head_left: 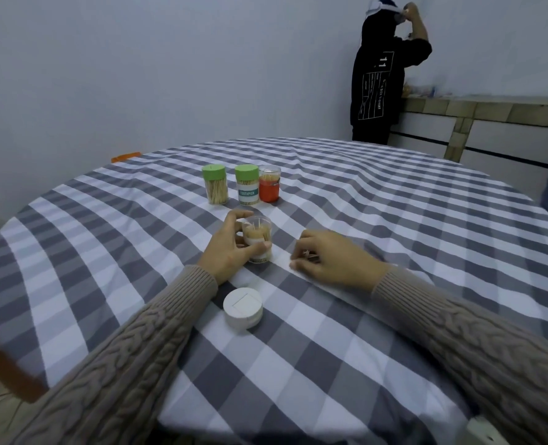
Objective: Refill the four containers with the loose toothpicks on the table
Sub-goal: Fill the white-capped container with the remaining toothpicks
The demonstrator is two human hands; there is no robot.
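A clear open container (257, 234) with toothpicks standing in it sits upright near the table's middle, and my left hand (227, 248) is wrapped around it. Just to its right, my right hand (327, 258) rests on the cloth with its fingers pinched on a few loose toothpicks (309, 255). The container's white lid (243, 307) lies flat, nearer to me. Farther back stand three closed containers in a row: two with green lids (215, 184) (247, 184) and one clear-topped with an orange label (269, 183).
The round table (394, 220) wears a grey and white checked cloth. A person in a black hoodie (381, 75) stands by a tiled counter (491, 107) at the back right. An orange chair edge (6, 370) shows at the lower left.
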